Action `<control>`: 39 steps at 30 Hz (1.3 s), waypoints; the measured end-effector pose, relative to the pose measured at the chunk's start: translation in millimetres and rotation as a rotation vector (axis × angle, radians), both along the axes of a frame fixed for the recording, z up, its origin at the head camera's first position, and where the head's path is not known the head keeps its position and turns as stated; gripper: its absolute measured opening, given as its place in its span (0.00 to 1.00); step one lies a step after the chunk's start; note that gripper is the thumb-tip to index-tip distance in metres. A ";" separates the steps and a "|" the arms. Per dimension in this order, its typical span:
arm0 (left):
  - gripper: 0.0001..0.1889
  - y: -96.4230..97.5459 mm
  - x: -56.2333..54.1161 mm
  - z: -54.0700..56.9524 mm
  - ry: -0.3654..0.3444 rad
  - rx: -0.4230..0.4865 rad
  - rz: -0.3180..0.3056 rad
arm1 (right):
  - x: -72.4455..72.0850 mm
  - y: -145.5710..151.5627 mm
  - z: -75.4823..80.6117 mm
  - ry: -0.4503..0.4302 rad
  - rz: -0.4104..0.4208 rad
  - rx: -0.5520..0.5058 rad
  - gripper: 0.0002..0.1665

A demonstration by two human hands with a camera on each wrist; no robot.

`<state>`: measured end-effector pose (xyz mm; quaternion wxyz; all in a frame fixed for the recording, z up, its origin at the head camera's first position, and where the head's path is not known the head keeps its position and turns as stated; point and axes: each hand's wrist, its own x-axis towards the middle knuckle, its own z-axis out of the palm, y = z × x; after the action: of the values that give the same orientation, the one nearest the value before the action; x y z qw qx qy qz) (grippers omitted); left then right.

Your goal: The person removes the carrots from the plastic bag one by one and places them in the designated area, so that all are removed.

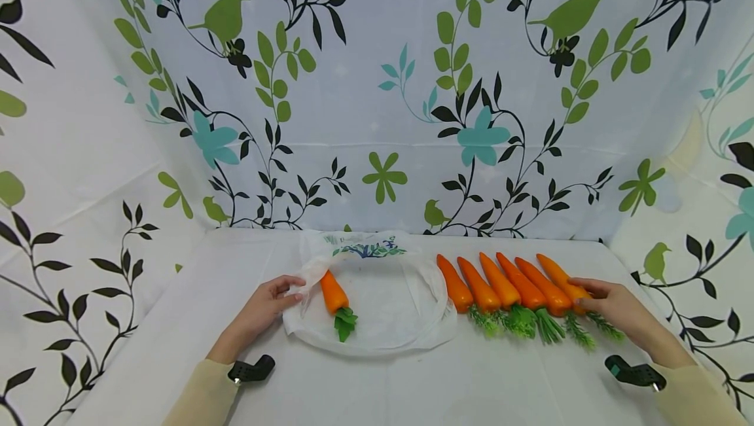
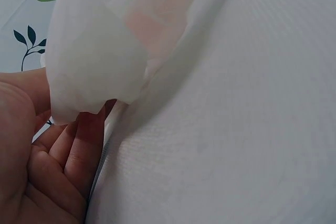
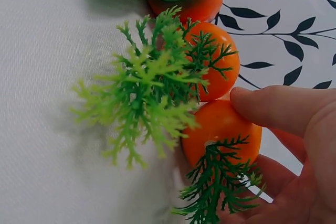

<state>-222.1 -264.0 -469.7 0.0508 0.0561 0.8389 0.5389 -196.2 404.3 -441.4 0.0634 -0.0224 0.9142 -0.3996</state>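
My left hand pinches the left edge of a thin white plastic bag lying flat on the table. In the left wrist view, the bag's film drapes over the fingertips and hides them. One toy carrot with leafy green tops lies at the bag's left side. On the right, my right hand grips the thick end of the rightmost carrot, the last of a slanted row. The right wrist view has the thumb on top of that carrot, with fingers around its far side.
Several more orange carrots lie side by side right of the bag, leafy ends toward me. The table has a white cover. Behind it hangs a cloth printed with leaves and birds.
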 end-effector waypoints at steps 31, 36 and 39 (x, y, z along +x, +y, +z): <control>0.19 -3.0 -5.0 -6.2 -0.011 0.037 -0.016 | 1.7 -9.7 14.3 0.056 -0.036 0.093 0.33; 0.19 -2.9 -4.3 -6.1 -0.005 0.010 -0.008 | 4.1 -22.8 21.8 0.101 -0.043 0.096 0.33; 0.19 -3.0 -4.1 -5.9 0.000 -0.001 -0.004 | 4.5 -31.9 25.6 0.125 -0.034 0.089 0.31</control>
<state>-226.1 -267.0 -475.6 0.0522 0.0579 0.8391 0.5384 -191.7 372.4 -415.8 0.0003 -0.0292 0.9336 -0.3572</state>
